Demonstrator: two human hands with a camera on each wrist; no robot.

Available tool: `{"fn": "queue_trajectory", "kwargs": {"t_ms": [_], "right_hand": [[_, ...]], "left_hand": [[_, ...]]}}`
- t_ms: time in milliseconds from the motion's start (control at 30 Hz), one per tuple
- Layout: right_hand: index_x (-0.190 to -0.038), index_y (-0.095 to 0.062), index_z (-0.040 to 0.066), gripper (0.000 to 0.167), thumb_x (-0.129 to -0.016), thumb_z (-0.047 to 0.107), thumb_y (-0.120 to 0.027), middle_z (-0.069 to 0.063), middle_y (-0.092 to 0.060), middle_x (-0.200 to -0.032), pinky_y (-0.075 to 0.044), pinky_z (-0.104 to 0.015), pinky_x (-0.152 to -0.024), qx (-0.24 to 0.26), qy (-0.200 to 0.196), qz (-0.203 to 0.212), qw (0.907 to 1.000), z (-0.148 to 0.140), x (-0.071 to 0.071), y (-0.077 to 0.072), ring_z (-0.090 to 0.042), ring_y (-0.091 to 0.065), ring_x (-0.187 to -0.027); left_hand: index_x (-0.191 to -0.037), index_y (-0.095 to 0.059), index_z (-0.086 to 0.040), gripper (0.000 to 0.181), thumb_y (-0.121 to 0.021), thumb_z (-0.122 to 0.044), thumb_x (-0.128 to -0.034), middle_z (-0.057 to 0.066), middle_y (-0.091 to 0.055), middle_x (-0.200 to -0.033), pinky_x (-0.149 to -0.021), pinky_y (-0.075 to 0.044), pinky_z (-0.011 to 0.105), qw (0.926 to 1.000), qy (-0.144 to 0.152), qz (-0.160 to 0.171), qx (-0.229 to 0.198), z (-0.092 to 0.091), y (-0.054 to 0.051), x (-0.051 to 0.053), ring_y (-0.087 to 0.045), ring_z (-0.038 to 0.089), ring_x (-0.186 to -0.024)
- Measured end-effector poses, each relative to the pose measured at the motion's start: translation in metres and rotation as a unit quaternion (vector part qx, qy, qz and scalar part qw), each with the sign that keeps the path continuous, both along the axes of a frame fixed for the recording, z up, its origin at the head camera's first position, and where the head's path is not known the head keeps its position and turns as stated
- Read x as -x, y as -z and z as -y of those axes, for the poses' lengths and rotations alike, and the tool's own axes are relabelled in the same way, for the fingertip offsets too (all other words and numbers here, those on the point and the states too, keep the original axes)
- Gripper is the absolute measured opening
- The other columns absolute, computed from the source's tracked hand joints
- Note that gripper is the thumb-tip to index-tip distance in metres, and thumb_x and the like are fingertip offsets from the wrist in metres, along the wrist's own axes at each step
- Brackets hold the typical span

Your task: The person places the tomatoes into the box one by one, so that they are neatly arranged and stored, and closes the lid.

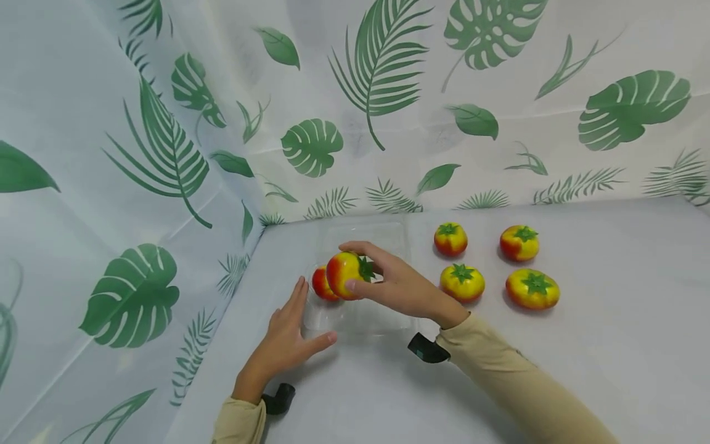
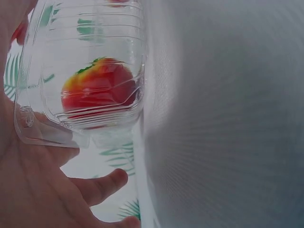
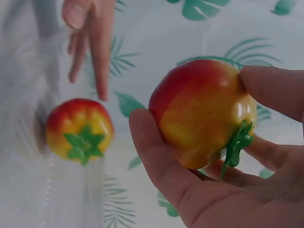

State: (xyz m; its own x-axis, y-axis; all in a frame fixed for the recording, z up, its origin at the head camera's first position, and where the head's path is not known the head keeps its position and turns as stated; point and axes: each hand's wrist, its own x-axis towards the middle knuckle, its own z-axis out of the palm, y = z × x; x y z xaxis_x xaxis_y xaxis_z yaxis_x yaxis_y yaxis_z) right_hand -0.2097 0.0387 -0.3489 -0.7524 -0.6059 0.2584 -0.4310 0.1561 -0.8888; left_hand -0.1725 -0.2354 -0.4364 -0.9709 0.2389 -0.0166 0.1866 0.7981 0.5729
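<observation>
Up over a clear plastic clamshell container (image 1: 383, 320), my right hand (image 1: 396, 283) grips a glossy red-and-yellow toy tomato (image 1: 344, 275) with a green star-shaped calyx. In the right wrist view, thumb and fingers close around this toy tomato (image 3: 199, 114) from its sides. A second toy tomato (image 2: 99, 88) lies inside the container, partly hidden in the head view by the held one. My left hand (image 1: 285, 336) rests along the container's left side, fingers straight and thumb spread apart. The left wrist view shows the container's rim (image 2: 45, 137) against that hand.
To the right of the container stand several more toy tomatoes, among them one at the back (image 1: 450, 239) and a flatter one in front (image 1: 532, 288). A white cloth covers the table (image 1: 621, 345). Leaf-printed curtains (image 1: 399, 148) rise behind and on the left.
</observation>
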Motion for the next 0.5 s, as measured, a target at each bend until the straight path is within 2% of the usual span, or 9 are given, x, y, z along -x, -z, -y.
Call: {"fn": "queue_trajectory", "kwargs": {"t_ms": [133,300,400,500], "right_hand": [[-0.159,-0.046,0.008,0.062,-0.104,0.021,-0.071,-0.007,-0.049,-0.16,-0.053,-0.055,-0.107,-0.005,0.001,-0.001,1.0,0.008,-0.003,0.006,-0.03,-0.05,-0.139],[-0.154,-0.052,0.004,0.056,-0.103,0.019,-0.071,-0.01,-0.052,-0.156,-0.05,-0.058,-0.11,-0.012,0.0,-0.024,0.9996,0.018,-0.002,0.019,-0.031,-0.05,-0.137],[-0.152,-0.055,0.004,0.054,-0.102,0.016,-0.072,-0.009,-0.055,-0.153,-0.047,-0.055,-0.112,-0.022,-0.004,-0.028,0.9993,0.023,-0.002,0.028,-0.029,-0.052,-0.135],[-0.149,-0.057,0.004,0.053,-0.1,0.014,-0.074,-0.011,-0.057,-0.15,-0.051,-0.05,-0.109,-0.028,-0.011,-0.024,0.9993,0.027,-0.004,0.035,-0.029,-0.054,-0.131]], "left_hand": [[-0.172,-0.009,-0.004,0.12,-0.076,-0.061,-0.0905,0.009,-0.002,-0.18,-0.121,-0.007,0.078,1.0,0.004,0.0,-0.005,-0.001,-0.001,0.001,-0.016,0.039,-0.162],[-0.172,-0.007,-0.005,0.124,-0.079,-0.061,-0.089,0.008,0.001,-0.18,-0.122,-0.006,0.075,0.9999,-0.001,0.008,-0.013,0.0,0.0,0.0,-0.016,0.039,-0.162],[-0.173,-0.006,-0.007,0.125,-0.08,-0.061,-0.0885,0.007,0.002,-0.18,-0.122,-0.005,0.075,0.9998,-0.003,0.011,-0.017,0.0,0.001,-0.001,-0.016,0.039,-0.162],[-0.173,-0.005,-0.008,0.125,-0.079,-0.062,-0.0882,0.005,0.002,-0.18,-0.122,-0.004,0.075,0.9997,-0.002,0.013,-0.02,0.0,0.001,-0.001,-0.015,0.038,-0.162]]}}
